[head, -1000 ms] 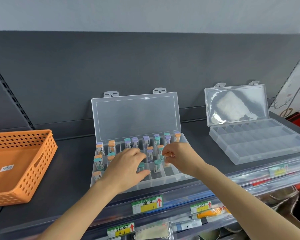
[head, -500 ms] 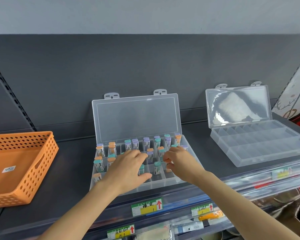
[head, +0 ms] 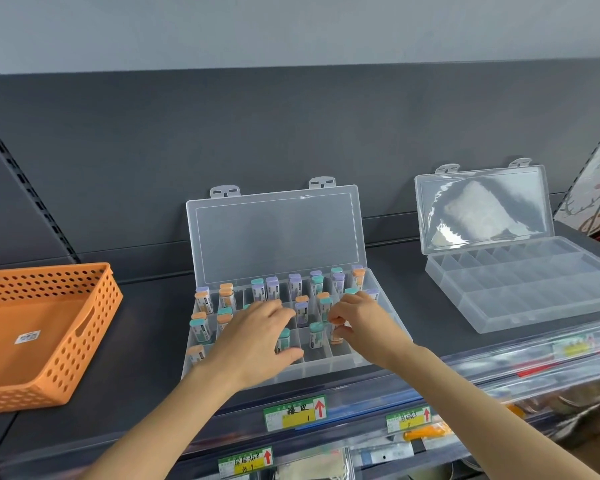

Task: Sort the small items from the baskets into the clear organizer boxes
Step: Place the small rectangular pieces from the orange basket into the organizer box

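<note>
the orange perforated plastic basket (head: 84, 336) at left looks emptied bar a sticker. the middle clear plastic organizer box (head: 326, 367) holds roughly two dozen small tubes with orange, teal or purple caps (head: 314, 336) upright in its compartments, some hidden by hands, so this batch seems nearly sorted, while the second clear organizer box (head: 520, 299) at right sits unfilled. the left hand (head: 257, 341) lies fingers apart over the front rows, holding nothing i can see, and the right hand (head: 368, 327) has its grip pinched on one orange-ended tube (head: 336, 337) in the front row.
</note>
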Demonstrator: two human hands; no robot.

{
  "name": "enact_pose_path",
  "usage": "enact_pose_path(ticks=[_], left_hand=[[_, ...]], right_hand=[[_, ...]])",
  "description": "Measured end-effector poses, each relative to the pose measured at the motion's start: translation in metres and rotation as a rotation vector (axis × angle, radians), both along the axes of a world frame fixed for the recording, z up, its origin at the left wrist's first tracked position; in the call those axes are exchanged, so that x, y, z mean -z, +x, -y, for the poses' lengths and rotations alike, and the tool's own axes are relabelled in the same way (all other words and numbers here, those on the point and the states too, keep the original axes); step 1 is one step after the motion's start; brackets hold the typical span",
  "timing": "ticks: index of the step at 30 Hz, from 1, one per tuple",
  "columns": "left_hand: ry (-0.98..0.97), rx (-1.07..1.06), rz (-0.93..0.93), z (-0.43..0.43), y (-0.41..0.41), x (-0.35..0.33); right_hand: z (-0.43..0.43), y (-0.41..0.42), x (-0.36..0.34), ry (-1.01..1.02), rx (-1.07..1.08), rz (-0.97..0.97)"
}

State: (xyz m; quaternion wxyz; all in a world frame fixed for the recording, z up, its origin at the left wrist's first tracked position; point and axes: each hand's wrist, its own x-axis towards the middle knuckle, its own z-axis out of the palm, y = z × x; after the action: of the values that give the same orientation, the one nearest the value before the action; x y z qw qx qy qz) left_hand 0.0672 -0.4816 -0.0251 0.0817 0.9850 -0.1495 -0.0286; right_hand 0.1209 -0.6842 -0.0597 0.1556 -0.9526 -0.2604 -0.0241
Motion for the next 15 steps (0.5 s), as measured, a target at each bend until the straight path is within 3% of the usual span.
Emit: enact_pose_path(ticks=[11,15], left_hand=[[-0.017,-0.021,0.005,-0.013,-0.004,0.002],[-0.040,-0.042,0.024,-0.019,-0.006,-0.003]], right_hand=[[-0.006,-0.007,-0.024,-0.025,0.061,-0.141],[-0.014,-0.012,-0.039,-0.011,0.040,-0.095]])
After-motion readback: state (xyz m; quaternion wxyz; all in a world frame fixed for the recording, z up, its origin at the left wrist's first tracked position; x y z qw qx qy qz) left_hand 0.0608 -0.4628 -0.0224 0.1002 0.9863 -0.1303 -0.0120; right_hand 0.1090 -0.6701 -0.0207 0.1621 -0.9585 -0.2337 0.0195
